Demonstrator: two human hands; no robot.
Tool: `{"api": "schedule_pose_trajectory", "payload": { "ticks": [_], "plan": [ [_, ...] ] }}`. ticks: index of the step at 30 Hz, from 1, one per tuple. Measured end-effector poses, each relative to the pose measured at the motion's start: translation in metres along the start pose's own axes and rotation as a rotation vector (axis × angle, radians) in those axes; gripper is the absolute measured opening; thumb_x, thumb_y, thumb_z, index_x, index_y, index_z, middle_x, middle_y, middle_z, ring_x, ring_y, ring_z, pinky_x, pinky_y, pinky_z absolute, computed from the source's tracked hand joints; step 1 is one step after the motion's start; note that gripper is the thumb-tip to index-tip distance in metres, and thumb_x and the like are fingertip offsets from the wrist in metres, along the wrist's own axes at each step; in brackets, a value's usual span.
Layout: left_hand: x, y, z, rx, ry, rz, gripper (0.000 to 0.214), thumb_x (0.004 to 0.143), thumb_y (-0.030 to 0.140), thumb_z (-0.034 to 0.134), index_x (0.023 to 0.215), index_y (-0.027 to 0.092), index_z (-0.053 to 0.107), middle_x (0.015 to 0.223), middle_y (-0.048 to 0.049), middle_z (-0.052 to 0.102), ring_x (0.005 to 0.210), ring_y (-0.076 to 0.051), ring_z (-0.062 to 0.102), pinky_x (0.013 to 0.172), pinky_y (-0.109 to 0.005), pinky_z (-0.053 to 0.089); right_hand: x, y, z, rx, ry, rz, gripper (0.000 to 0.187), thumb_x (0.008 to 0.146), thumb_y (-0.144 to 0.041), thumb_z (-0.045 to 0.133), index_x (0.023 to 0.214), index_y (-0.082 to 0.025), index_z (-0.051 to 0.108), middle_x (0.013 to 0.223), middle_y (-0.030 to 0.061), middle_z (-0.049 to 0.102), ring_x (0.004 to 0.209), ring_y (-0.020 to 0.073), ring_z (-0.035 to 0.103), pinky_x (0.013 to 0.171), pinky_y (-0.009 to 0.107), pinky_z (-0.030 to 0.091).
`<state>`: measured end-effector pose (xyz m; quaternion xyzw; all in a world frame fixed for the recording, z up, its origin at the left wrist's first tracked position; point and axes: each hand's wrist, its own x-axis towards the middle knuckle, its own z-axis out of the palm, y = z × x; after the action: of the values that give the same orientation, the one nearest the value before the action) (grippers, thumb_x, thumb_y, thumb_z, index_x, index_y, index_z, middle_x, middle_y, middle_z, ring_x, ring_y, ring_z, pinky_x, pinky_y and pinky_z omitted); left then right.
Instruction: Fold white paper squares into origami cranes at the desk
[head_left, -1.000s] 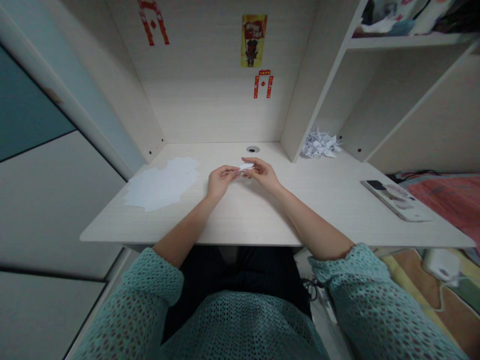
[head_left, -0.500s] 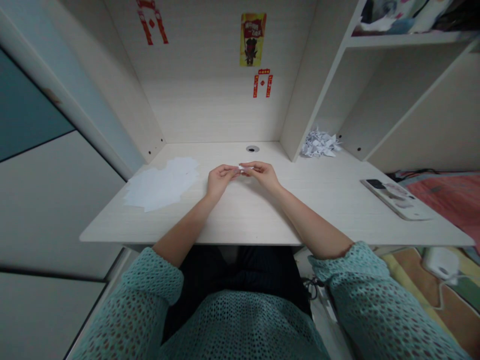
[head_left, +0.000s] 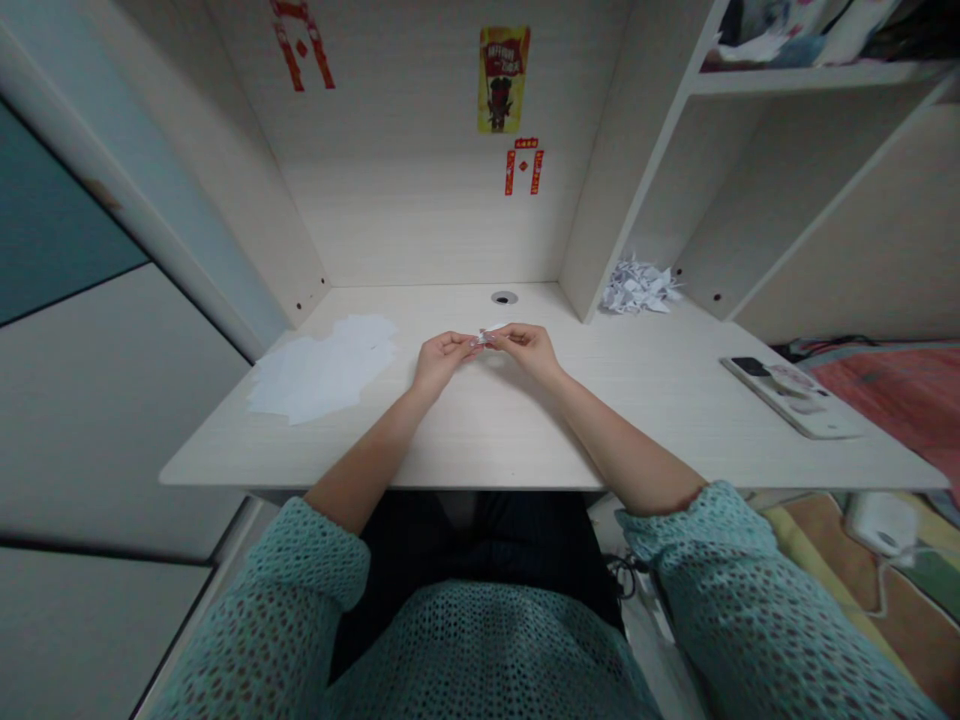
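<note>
A small folded piece of white paper [head_left: 484,339] is pinched between the fingertips of both hands, above the middle of the pale wood-grain desk [head_left: 495,440]. My left hand [head_left: 442,362] holds its left end and my right hand [head_left: 530,349] holds its right end. Most of the paper is hidden by my fingers, so its exact shape cannot be seen. To the left of my left hand lie loose sheets of thin white paper [head_left: 322,368], flat on the desk and not touching either hand.
A heap of small folded white paper figures [head_left: 639,287] sits at the back right under the shelf. A phone in a patterned case [head_left: 787,397] lies on the right of the desk. A cable hole [head_left: 504,297] is set near the back wall.
My hands have drawn slightly closer together around the paper, and less of it shows between my fingers. The view has shifted slightly. The sheets and the heap have not moved.
</note>
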<state>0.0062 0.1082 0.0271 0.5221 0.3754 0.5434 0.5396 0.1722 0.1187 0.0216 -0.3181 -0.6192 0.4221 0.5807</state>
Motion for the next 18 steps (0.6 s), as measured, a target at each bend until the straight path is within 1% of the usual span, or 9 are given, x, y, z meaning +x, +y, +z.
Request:
{"api": "schedule_pose_trajectory", "payload": {
  "ticks": [8,13,18],
  "plan": [
    [-0.0017,0.0043,-0.0018,0.073,0.075,-0.025,0.026,0.058,0.034,0.076,0.074,0.015,0.069,0.077,-0.0059,0.071,0.079,-0.017,0.066,0.084,-0.034,0.049,0.0000,-0.0022,-0.0015,-0.029,0.014,0.002,0.029,0.064,-0.047,0.072,0.073,-0.019,0.071,0.078,0.0060,0.072,0.072,0.0181,0.065,0.074,0.033,0.052],
    [-0.0017,0.0046,-0.0045,0.032,0.041,-0.075,0.025,0.057,0.033,0.077,0.074,0.016,0.070,0.083,-0.0075,0.072,0.082,-0.018,0.066,0.084,-0.033,0.049,0.0011,-0.0018,-0.0037,-0.041,-0.008,-0.008,0.029,0.063,-0.047,0.072,0.072,-0.020,0.072,0.080,0.0059,0.072,0.076,0.0196,0.066,0.075,0.034,0.052],
    [0.0006,0.0003,-0.0091,0.038,0.006,-0.159,0.029,0.060,0.037,0.076,0.081,0.017,0.070,0.086,-0.0097,0.072,0.077,-0.017,0.067,0.076,-0.031,0.051,0.0000,-0.0023,-0.0037,-0.085,0.004,-0.017,0.029,0.064,-0.046,0.072,0.074,-0.019,0.072,0.080,0.0063,0.072,0.076,0.0197,0.066,0.075,0.033,0.051]
  ]
}}
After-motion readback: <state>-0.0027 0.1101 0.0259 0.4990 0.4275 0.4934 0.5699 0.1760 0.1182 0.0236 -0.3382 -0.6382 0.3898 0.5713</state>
